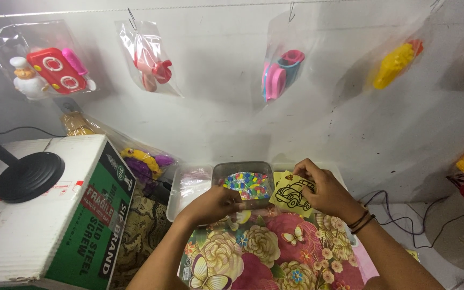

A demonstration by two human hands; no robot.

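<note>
My right hand (326,189) pinches a yellow card with a black outline drawing of a car (292,194), holding it tilted beside a clear plastic box full of small multicoloured beads (245,182). My left hand (216,203) rests at the near rim of that bead box, fingers curled against it; I cannot tell whether it holds anything. Both hands work over a bright floral tray or board (264,249) with butterflies and roses printed on it.
A clear box lid (189,188) lies left of the beads. A white and green cardboard carton (49,215) stands at left with a black round lamp base (28,174) on top. Bagged plastic toys (49,67) hang on the white wall. Black cables (398,215) trail at right.
</note>
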